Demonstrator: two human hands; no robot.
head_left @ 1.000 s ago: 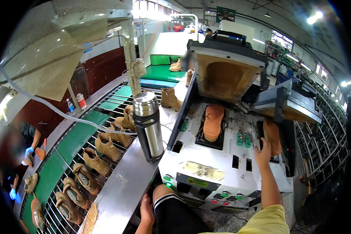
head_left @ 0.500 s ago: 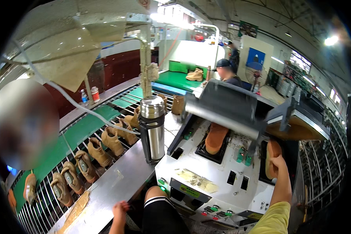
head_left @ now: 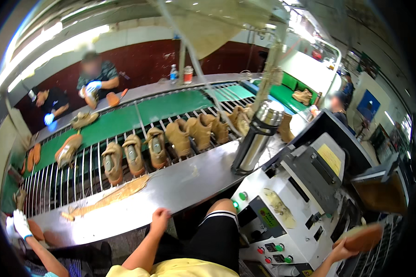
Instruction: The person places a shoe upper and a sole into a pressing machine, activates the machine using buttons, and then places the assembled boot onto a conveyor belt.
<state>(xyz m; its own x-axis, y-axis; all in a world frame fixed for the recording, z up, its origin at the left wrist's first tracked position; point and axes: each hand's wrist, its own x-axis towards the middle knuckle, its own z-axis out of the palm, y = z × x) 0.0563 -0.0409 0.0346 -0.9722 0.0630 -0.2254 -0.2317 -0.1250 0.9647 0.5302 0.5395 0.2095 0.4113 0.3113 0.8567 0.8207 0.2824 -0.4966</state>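
My right hand (head_left: 342, 253) grips a shoe (head_left: 363, 237) with a tan upper and an orange-brown sole. It hangs beside the right side of a white pressing machine (head_left: 282, 203), below a raised cover (head_left: 381, 187). On the machine's other station a dark grey lid (head_left: 314, 171) is down, hiding what lies under it. My left hand (head_left: 160, 220) hovers just off the front edge of the metal ledge (head_left: 194, 177), fingers curled, with nothing visible in it. Several tan shoes (head_left: 135, 154) stand in a row on the roller rack beyond the ledge.
A steel thermos (head_left: 259, 138) stands at the ledge's right end. A co-worker's gloved hand (head_left: 21, 224) is by a sole (head_left: 36, 230) at lower left. Two people work across the green belt (head_left: 171, 111). Coloured buttons (head_left: 275, 248) line the machine's front.
My view has swung left. The grey lid has come down over the orange sole. My right hand has lifted the shoe out of the right station; my left hand has risen toward the ledge.
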